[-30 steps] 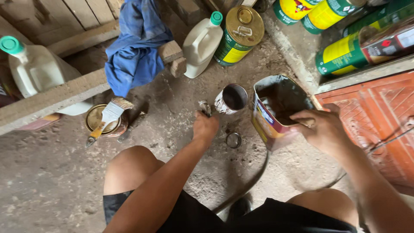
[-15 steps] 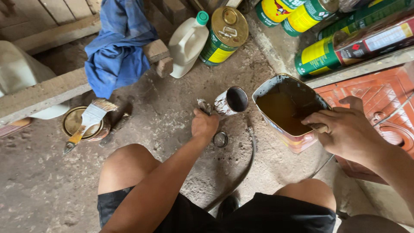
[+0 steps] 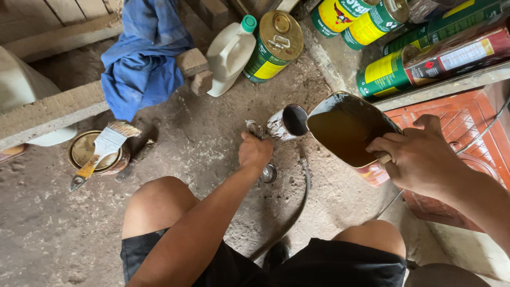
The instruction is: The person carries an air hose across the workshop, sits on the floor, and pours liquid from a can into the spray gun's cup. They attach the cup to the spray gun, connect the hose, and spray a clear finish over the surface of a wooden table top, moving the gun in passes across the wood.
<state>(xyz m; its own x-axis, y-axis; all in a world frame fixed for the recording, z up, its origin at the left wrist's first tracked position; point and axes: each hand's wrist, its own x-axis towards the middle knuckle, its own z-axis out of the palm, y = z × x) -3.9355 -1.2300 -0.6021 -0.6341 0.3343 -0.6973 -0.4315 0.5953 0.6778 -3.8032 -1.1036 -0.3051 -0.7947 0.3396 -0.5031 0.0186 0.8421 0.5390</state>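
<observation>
My right hand [image 3: 419, 154] grips the rim of a large open can [image 3: 348, 133] full of brown liquid, tilted with its lip toward a small paint-smeared tin [image 3: 287, 122] on the dirt floor. My left hand [image 3: 255, 151] is closed around a small metal tool [image 3: 254, 129] just left of that tin. A small round lid [image 3: 268, 172] lies by my left wrist. My bare knees [image 3: 159, 202] frame the bottom of the view.
A brush [image 3: 103, 149] rests on a closed round tin [image 3: 93, 154] at left. Behind stand a white jug [image 3: 231, 50], a green-and-yellow can [image 3: 273, 45], a blue cloth [image 3: 143, 58], wood blocks and several cans on a ledge [image 3: 404, 69]. A hose [image 3: 297, 207] curves between my legs.
The large can has tipped further and moved left until its lip is at the small tin. My left hand stays by the tin. The view has shifted slightly.
</observation>
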